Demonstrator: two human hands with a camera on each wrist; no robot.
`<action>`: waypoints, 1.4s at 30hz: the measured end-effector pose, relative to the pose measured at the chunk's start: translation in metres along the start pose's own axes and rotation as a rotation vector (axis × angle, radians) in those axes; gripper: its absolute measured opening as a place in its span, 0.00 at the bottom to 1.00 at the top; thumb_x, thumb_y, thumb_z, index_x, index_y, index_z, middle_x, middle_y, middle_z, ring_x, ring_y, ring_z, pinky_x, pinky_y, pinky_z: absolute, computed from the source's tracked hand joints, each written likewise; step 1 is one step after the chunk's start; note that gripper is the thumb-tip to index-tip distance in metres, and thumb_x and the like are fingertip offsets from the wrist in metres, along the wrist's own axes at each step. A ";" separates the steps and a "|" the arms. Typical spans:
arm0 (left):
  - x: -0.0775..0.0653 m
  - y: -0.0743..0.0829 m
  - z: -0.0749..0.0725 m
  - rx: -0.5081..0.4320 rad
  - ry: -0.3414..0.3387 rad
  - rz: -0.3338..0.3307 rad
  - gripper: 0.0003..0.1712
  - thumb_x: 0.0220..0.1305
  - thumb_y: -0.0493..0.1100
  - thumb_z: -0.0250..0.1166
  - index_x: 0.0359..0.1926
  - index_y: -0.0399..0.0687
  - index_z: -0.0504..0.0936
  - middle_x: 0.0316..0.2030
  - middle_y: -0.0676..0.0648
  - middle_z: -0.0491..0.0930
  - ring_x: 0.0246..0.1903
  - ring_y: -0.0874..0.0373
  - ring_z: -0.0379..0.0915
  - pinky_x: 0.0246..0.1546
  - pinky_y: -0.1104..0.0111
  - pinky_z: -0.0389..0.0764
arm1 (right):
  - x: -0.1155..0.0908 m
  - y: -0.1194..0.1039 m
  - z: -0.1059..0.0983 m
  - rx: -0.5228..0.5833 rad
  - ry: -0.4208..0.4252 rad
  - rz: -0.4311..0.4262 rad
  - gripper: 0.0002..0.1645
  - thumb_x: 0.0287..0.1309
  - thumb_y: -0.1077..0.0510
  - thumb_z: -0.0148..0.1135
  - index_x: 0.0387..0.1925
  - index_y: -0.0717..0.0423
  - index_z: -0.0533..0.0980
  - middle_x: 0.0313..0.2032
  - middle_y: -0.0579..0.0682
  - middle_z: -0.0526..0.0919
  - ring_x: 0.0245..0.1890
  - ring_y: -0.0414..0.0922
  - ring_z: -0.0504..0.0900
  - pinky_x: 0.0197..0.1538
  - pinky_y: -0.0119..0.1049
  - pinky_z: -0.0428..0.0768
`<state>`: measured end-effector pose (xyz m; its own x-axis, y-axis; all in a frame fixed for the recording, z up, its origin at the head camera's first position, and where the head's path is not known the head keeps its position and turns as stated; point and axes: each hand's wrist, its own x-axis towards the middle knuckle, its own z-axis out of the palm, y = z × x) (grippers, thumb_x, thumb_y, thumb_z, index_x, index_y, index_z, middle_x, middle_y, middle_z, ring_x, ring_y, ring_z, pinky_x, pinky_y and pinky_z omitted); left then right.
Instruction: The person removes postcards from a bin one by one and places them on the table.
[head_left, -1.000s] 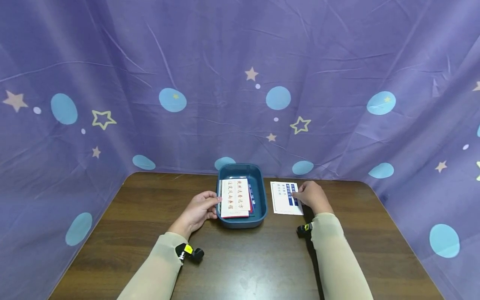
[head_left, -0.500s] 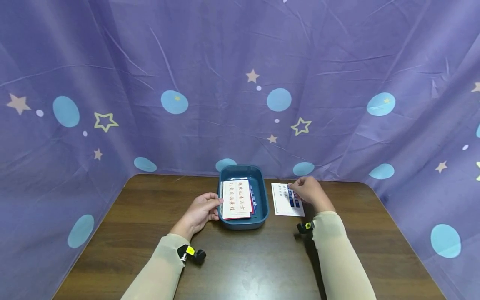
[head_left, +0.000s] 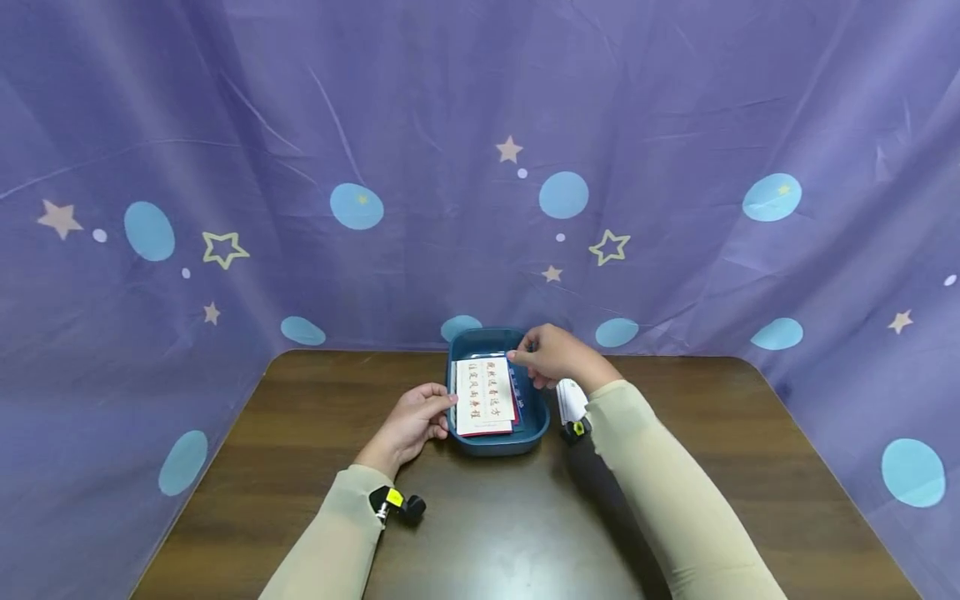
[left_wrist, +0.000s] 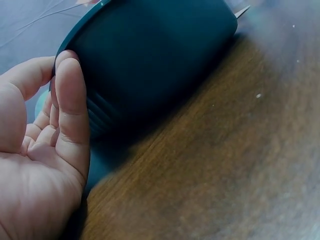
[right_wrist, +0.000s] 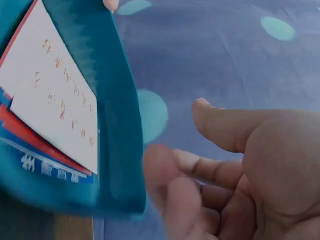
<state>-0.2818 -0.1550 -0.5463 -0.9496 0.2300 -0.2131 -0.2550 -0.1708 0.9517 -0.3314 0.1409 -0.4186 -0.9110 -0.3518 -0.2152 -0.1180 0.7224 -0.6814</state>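
A dark teal plastic tray stands on the table, holding a stack of cards. The uppermost white card bears reddish handwritten-style characters; red and blue cards show beneath its right edge. My left hand grips the tray's left rim between thumb and fingers, the fingers lying against the outer wall. Over the tray's far right rim hovers my right hand, near the stack's upper right corner. In the right wrist view its thumb and fingers are apart with nothing between them.
Right of the tray lies another white card, mostly hidden under my right hand and wrist camera. The brown wooden table ends at a purple curtain close behind the tray.
My right hand has moved left from the white card on the table to above the tray's right rim. The left hand keeps its grip on the tray.
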 end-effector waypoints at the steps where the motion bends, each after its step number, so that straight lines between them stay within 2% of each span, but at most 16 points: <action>1: 0.001 0.001 0.001 -0.001 0.002 0.001 0.07 0.79 0.38 0.70 0.47 0.46 0.79 0.26 0.54 0.82 0.20 0.64 0.75 0.21 0.75 0.83 | 0.004 -0.008 -0.001 -0.030 -0.015 0.005 0.20 0.82 0.43 0.69 0.44 0.56 0.85 0.28 0.52 0.87 0.25 0.47 0.89 0.31 0.42 0.90; 4: 0.003 0.004 0.000 -0.008 0.014 0.007 0.06 0.79 0.38 0.70 0.46 0.46 0.79 0.26 0.54 0.81 0.20 0.64 0.75 0.21 0.75 0.83 | 0.020 -0.025 0.001 -0.111 -0.070 0.028 0.21 0.81 0.44 0.71 0.49 0.59 0.88 0.25 0.52 0.88 0.22 0.44 0.87 0.33 0.43 0.93; 7: 0.004 0.006 -0.002 -0.005 0.004 0.010 0.06 0.80 0.37 0.68 0.45 0.47 0.78 0.26 0.54 0.80 0.20 0.64 0.75 0.21 0.75 0.83 | 0.038 -0.035 0.009 -0.194 -0.124 0.085 0.24 0.79 0.45 0.72 0.53 0.64 0.89 0.26 0.53 0.89 0.22 0.43 0.88 0.34 0.42 0.95; 12: 0.004 0.008 -0.004 0.003 -0.029 0.014 0.06 0.81 0.37 0.68 0.45 0.48 0.78 0.28 0.53 0.80 0.20 0.65 0.76 0.22 0.75 0.84 | 0.061 -0.042 0.026 -0.339 -0.158 0.211 0.27 0.77 0.42 0.74 0.54 0.64 0.87 0.33 0.57 0.93 0.30 0.50 0.95 0.33 0.40 0.94; 15: 0.004 0.008 -0.004 0.000 -0.035 0.015 0.06 0.81 0.37 0.68 0.45 0.48 0.78 0.28 0.53 0.80 0.20 0.65 0.76 0.22 0.75 0.84 | 0.067 -0.045 0.035 -0.395 -0.160 0.246 0.29 0.74 0.40 0.77 0.56 0.62 0.86 0.37 0.58 0.94 0.35 0.54 0.97 0.32 0.41 0.94; 17: 0.005 0.008 -0.003 -0.003 -0.037 0.016 0.06 0.81 0.37 0.68 0.45 0.47 0.78 0.27 0.54 0.80 0.20 0.65 0.76 0.22 0.75 0.84 | 0.069 -0.046 0.040 -0.443 -0.149 0.250 0.32 0.71 0.37 0.79 0.57 0.60 0.86 0.41 0.55 0.94 0.38 0.52 0.96 0.38 0.43 0.94; 19: 0.004 0.007 -0.002 -0.009 -0.033 0.017 0.06 0.81 0.37 0.68 0.45 0.47 0.78 0.27 0.54 0.80 0.20 0.65 0.76 0.22 0.75 0.84 | 0.071 -0.046 0.044 -0.493 -0.143 0.254 0.35 0.67 0.34 0.81 0.59 0.57 0.86 0.45 0.52 0.93 0.42 0.49 0.94 0.48 0.45 0.95; 21: 0.004 0.006 -0.001 -0.010 -0.031 0.017 0.06 0.81 0.37 0.68 0.45 0.47 0.78 0.27 0.55 0.80 0.20 0.65 0.76 0.22 0.75 0.84 | 0.072 -0.045 0.048 -0.550 -0.143 0.261 0.38 0.64 0.31 0.82 0.61 0.53 0.86 0.50 0.50 0.92 0.46 0.47 0.89 0.57 0.47 0.93; 23: 0.003 0.004 0.000 -0.019 -0.022 0.010 0.06 0.81 0.37 0.68 0.45 0.47 0.78 0.26 0.54 0.80 0.20 0.65 0.76 0.22 0.75 0.84 | 0.073 -0.044 0.052 -0.594 -0.152 0.267 0.40 0.61 0.28 0.82 0.62 0.50 0.86 0.52 0.48 0.91 0.48 0.45 0.86 0.63 0.47 0.91; 26: 0.002 0.002 0.001 -0.023 -0.017 0.005 0.06 0.80 0.37 0.68 0.45 0.47 0.78 0.26 0.54 0.81 0.20 0.65 0.76 0.22 0.75 0.84 | 0.075 -0.040 0.057 -0.573 -0.172 0.265 0.38 0.60 0.31 0.85 0.60 0.51 0.86 0.50 0.49 0.91 0.44 0.45 0.89 0.57 0.45 0.93; 30: 0.002 0.000 0.002 -0.028 -0.012 0.004 0.06 0.81 0.37 0.68 0.45 0.47 0.78 0.27 0.55 0.80 0.20 0.65 0.76 0.22 0.75 0.83 | 0.073 -0.037 0.057 -0.494 -0.186 0.240 0.32 0.61 0.40 0.87 0.54 0.56 0.85 0.40 0.53 0.91 0.31 0.47 0.94 0.37 0.41 0.95; 32: 0.002 0.000 0.002 -0.022 -0.015 0.007 0.06 0.81 0.37 0.68 0.45 0.47 0.78 0.27 0.55 0.80 0.20 0.65 0.76 0.22 0.75 0.83 | 0.070 -0.037 0.055 -0.468 -0.178 0.223 0.29 0.63 0.43 0.87 0.52 0.57 0.84 0.38 0.54 0.90 0.28 0.49 0.94 0.31 0.39 0.93; 37: 0.003 0.002 0.001 -0.015 -0.029 0.010 0.06 0.81 0.37 0.68 0.46 0.46 0.77 0.28 0.54 0.80 0.20 0.64 0.76 0.22 0.75 0.84 | 0.063 -0.038 0.043 -0.440 -0.127 0.175 0.23 0.64 0.51 0.86 0.48 0.59 0.83 0.35 0.55 0.90 0.27 0.49 0.91 0.26 0.37 0.87; 39: 0.003 0.002 0.001 -0.018 -0.031 0.011 0.06 0.81 0.37 0.68 0.46 0.46 0.77 0.27 0.54 0.80 0.20 0.64 0.76 0.22 0.75 0.84 | 0.064 -0.039 0.037 -0.433 -0.116 0.170 0.20 0.63 0.53 0.86 0.41 0.60 0.82 0.30 0.53 0.90 0.25 0.47 0.90 0.25 0.35 0.86; 42: 0.002 0.000 -0.001 -0.017 -0.030 0.010 0.06 0.81 0.37 0.68 0.46 0.46 0.77 0.27 0.54 0.80 0.20 0.65 0.76 0.22 0.75 0.84 | 0.065 -0.037 0.029 -0.379 -0.069 0.137 0.17 0.64 0.56 0.85 0.34 0.61 0.83 0.23 0.50 0.88 0.22 0.43 0.87 0.31 0.37 0.92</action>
<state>-0.2841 -0.1554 -0.5473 -0.9463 0.2566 -0.1966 -0.2487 -0.1893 0.9499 -0.3750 0.0734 -0.4278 -0.9013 -0.2671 -0.3412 -0.1467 0.9290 -0.3397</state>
